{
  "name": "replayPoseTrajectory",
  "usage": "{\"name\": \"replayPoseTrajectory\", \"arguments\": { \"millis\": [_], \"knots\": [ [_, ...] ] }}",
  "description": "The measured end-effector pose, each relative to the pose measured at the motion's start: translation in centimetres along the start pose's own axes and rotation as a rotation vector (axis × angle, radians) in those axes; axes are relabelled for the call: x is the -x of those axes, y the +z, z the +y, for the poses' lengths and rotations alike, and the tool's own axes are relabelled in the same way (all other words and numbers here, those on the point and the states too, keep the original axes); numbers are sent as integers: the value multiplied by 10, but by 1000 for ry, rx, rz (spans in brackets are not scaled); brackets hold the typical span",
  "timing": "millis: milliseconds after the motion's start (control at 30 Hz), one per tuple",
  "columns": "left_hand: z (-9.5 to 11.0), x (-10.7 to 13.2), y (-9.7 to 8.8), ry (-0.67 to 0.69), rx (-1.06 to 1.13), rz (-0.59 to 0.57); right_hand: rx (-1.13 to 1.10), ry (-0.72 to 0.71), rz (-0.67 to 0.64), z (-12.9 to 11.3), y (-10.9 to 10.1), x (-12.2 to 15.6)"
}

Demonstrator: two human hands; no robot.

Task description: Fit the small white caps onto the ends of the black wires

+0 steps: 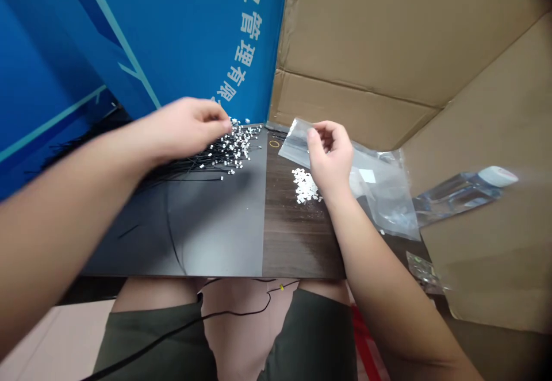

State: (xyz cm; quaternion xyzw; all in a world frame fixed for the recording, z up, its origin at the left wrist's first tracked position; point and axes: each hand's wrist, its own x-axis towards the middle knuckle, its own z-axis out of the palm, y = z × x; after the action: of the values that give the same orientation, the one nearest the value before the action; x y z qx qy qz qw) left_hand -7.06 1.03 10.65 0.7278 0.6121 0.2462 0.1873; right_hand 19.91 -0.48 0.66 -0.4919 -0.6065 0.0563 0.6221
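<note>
My left hand (196, 123) is over the black cables (190, 165) at the back left, its fingers pinched together beside their white connector ends (239, 142). Whatever may be between its fingertips is hidden. On the right, my right hand (333, 154) has its fingers curled in toward the thumb, and I cannot make out anything in them. It hovers over or rests on a clear plastic bag (297, 138), which shows on both sides of the hand. Just left of my right wrist lies a heap of small white pieces (305, 185) on the dark wood surface.
Blue panel (181, 36) and cardboard walls (362, 30) close off the back and right. A clear bottle with a white cap (466, 192) lies at the right, near a small bag (425, 272). A yellow ring (274, 144) sits near the back. One thin cable (170, 231) reaches the front edge.
</note>
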Motion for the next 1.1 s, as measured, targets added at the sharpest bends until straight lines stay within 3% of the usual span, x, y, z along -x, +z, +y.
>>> {"name": "replayPoseTrajectory", "arguments": {
  "millis": [100,167,267,333,400,467,567,633,700,800,1100],
  "knots": [
    [-6,-31,-40,110,-343,109,43,76,45,-5,-5,-3],
    [-14,-55,-45,201,-493,79,58,109,38,-16,-10,-6],
    [-28,-75,-18,286,-597,-53,146,154,-58,-40,-19,-22],
    [-29,-69,12,281,-641,6,303,162,-211,-53,-18,-42],
    [-20,-47,45,325,-607,82,493,153,-399,-54,-7,-67],
    [-3,-17,76,438,-561,100,743,135,-613,-41,16,-91],
    [16,22,113,679,-489,-65,921,192,-845,-3,61,-114],
    [18,33,130,859,-380,-132,941,205,-922,22,86,-121],
    [12,32,140,925,-282,-169,938,208,-945,41,103,-123],
    [3,24,145,910,-169,-180,924,208,-936,55,116,-121],
    [-1,18,142,824,41,-180,832,114,-801,64,119,-106]
  ]
}}
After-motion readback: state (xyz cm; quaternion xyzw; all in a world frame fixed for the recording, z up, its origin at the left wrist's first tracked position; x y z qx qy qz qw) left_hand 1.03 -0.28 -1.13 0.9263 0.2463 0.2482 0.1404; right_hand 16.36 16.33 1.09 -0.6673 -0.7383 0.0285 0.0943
